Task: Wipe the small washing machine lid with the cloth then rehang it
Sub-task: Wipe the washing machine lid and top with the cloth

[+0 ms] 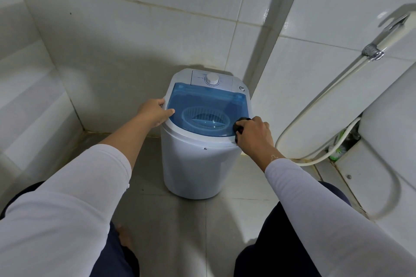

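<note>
A small white washing machine [198, 164] stands on the tiled floor in a corner. Its see-through blue lid [202, 101] is closed, and a white spin basket shows through it. My left hand [155, 111] grips the machine's left rim, thumb resting on the lid's edge. At the lid's front right corner, my right hand [253, 134] is closed around a bunched dark cloth [240, 124] that presses on the lid. Most of the cloth is hidden under my fingers.
A white control panel with a round dial [212, 78] sits behind the lid. To the right are a white toilet [382, 132], a spray hose [315, 105] and its metal holder [372, 51] on the wall. White tiled walls close in the corner.
</note>
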`<state>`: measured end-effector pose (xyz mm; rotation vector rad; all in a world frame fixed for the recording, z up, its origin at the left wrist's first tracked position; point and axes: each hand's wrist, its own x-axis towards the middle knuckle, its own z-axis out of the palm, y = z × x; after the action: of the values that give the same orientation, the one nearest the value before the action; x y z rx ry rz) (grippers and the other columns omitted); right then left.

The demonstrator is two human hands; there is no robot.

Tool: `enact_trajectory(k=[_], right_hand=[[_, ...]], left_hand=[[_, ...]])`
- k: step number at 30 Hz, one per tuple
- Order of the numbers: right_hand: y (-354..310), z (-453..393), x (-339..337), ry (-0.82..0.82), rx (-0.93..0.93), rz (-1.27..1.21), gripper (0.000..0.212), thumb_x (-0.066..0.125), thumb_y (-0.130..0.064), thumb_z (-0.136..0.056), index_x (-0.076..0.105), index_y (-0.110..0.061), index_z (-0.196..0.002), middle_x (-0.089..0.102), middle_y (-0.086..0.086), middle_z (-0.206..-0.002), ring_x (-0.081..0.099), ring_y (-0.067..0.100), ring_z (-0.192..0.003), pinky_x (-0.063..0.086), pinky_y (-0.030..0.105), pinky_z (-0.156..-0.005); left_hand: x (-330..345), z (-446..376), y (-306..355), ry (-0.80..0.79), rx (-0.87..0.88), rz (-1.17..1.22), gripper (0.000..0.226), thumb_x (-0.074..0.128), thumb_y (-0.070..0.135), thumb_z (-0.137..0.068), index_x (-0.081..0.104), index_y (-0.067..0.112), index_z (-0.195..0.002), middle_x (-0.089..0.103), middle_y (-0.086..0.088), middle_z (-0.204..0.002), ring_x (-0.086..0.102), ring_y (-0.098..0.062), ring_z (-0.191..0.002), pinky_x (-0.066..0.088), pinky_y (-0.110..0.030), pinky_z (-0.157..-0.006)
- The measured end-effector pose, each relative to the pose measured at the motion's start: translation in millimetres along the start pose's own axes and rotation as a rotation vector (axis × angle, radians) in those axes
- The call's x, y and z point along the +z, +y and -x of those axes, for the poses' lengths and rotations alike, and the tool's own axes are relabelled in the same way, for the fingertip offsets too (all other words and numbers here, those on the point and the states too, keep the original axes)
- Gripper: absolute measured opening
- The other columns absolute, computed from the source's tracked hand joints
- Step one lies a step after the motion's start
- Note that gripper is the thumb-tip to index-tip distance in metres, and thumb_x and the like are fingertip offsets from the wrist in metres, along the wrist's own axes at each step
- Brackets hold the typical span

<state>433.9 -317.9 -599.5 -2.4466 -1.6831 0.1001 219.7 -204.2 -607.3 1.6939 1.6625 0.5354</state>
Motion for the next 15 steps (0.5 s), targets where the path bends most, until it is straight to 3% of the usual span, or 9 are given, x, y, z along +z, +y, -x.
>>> enact_trajectory(k=[8,13,15], right_hand=[[1.0,8.4,-3.1,-0.004,0.019,-0.003,0.034,0.054,-0.023,-0.092,0.057,-0.019,-0.125,0.053,0.014,-0.119,0.053,0.034,-0.107,0.048,0.036,-0.092],[1.3,5.6,-21.6,-0.11,-0.028,0.015,0.033,0.056,-0.019,-0.087,0.062,-0.017,-0.119,0.061,0.013,-0.118,0.058,0.032,-0.105,0.048,0.035,-0.09],[0.4,0.8,-33.7,-0.161,-0.06,-0.022,0.043,0.059,-0.017,-0.085,0.053,-0.018,-0.128,0.06,0.013,-0.124,0.057,0.03,-0.11,0.047,0.034,-0.092]], left_hand=[[-1.6,5.2,1.9,0.008,0.024,-0.023,0.052,0.055,0.03,-0.093,0.044,0.011,-0.14,0.05,-0.01,-0.142,0.052,-0.03,-0.124,0.043,-0.039,-0.102],[-0.7,8.2,2.6,0.037,0.047,-0.098,0.044,0.052,0.031,-0.094,0.05,0.009,-0.133,0.056,-0.011,-0.134,0.056,-0.03,-0.116,0.048,-0.035,-0.093],[-1.8,7.7,3.4,0.035,0.055,-0.117,0.045,0.052,0.031,-0.094,0.05,0.008,-0.133,0.055,-0.013,-0.134,0.055,-0.032,-0.117,0.047,-0.036,-0.094]])
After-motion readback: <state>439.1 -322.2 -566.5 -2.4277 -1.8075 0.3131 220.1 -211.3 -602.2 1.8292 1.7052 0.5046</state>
